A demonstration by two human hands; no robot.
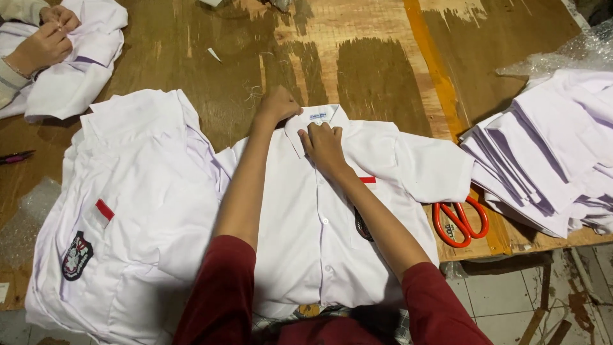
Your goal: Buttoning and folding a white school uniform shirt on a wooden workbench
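Observation:
A white short-sleeved shirt (313,223) lies face up on the wooden table (383,70), buttoned down the front, with a small red patch and a dark badge on its chest. My left hand (279,104) grips the left side of the collar. My right hand (324,145) pinches the placket just below the collar, at the top button. Both arms wear dark red sleeves.
Another white shirt (128,211) with a red patch and a badge lies spread at the left. A stack of folded white shirts (549,153) fills the right. Orange-handled scissors (460,220) rest near the table edge. Another person's hands (45,38) work a white shirt at top left.

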